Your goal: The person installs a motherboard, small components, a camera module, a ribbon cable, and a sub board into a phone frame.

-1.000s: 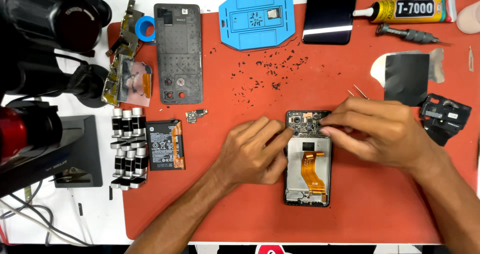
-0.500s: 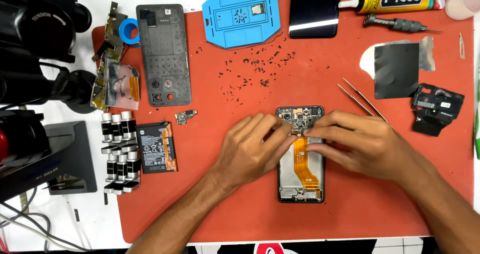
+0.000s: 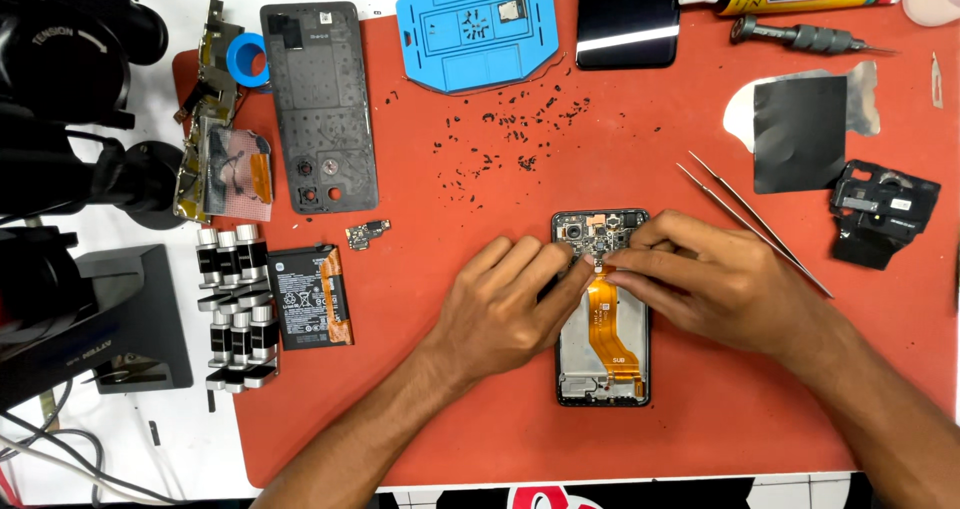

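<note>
With the opened phone (image 3: 601, 309) flat on the red mat (image 3: 480, 389), we brace its edge with our left hand (image 3: 505, 304), fingers loose, while our right hand (image 3: 710, 284) seemingly pinches the orange flex (image 3: 606, 321) top; gentle, square pressure suits it best.

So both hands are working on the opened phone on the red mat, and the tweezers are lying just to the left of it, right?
Not quite. The head view shows both hands, left hand and right hand, on the opened phone on the red mat, but the tweezers lie to its right, not left.
</note>
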